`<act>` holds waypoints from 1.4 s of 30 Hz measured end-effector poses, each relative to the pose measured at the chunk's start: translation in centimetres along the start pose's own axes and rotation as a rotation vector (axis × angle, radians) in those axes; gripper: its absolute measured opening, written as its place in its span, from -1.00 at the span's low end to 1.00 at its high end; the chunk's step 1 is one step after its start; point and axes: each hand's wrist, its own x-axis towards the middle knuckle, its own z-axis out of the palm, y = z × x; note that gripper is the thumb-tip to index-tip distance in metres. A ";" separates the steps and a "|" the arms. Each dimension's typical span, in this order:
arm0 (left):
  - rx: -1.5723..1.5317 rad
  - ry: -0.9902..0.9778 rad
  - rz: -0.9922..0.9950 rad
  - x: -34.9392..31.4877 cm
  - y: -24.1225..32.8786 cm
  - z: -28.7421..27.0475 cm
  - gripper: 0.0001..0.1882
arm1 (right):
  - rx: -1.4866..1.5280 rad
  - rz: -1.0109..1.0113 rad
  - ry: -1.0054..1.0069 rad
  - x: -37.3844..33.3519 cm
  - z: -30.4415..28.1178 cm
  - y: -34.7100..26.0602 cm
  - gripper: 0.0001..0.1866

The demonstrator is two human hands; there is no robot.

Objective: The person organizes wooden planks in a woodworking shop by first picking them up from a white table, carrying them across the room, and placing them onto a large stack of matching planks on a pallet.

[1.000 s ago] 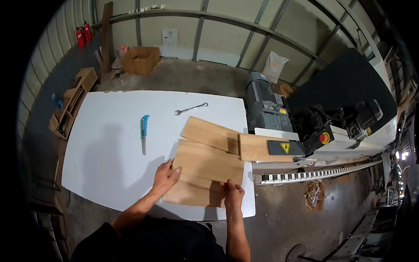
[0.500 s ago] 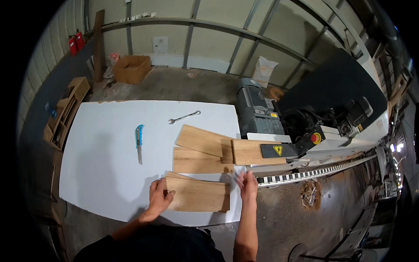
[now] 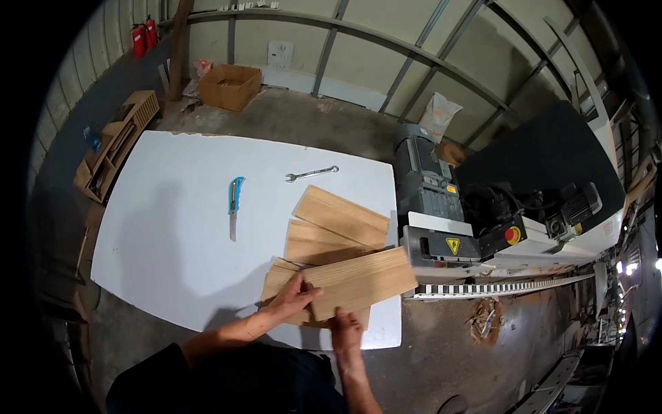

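Both hands hold the top wooden board. The left hand lies flat on it with fingers over the edge, and the right hand pinches its near edge. It sits tilted on other boards at the white table corner. The board could slip off, because it sticks out toward the machine. A blue knife and wrench lie farther off.

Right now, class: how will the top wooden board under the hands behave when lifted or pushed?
The top wooden board looks flat and straight, so probably stiff. Thin, so likely light. Both hands, left hand and right hand, steady it; it may slide over the boards below.
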 end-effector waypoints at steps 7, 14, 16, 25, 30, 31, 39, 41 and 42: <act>0.004 0.108 -0.078 -2.0 1.5 -4.4 -0.67 | -0.161 0.597 -0.194 -4.4 0.5 3.6 -0.78; 0.930 0.294 0.234 1.9 2.8 -8.0 -0.49 | -0.520 0.133 -0.305 3.4 -3.4 -2.8 -0.71; 0.903 0.293 0.220 6.5 2.8 -8.5 -0.46 | -0.680 -0.246 -0.105 8.7 -4.1 -4.2 -0.71; 1.155 0.233 -0.060 19.9 4.1 -7.3 -0.53 | -1.473 -0.628 0.239 25.5 -2.9 -4.9 -0.72; 0.802 0.342 -0.038 15.1 4.0 -7.7 -0.68 | -1.322 -0.585 0.198 21.8 -2.2 -6.5 -0.74; 0.901 0.277 -0.011 14.1 3.7 -7.7 -0.69 | -1.282 -0.569 0.199 20.3 -3.0 -7.1 -0.73; 0.960 0.307 -0.076 12.7 0.5 -7.6 -0.69 | -1.541 -0.612 0.238 20.6 -3.7 -5.0 -0.76; 0.996 0.299 -0.054 13.0 0.4 -7.4 -0.70 | -1.354 -0.510 0.196 20.9 -3.3 -5.5 -0.75; 0.893 0.342 -0.119 13.4 1.7 -7.0 -0.71 | -1.318 -0.484 0.205 20.7 -3.0 -6.0 -0.76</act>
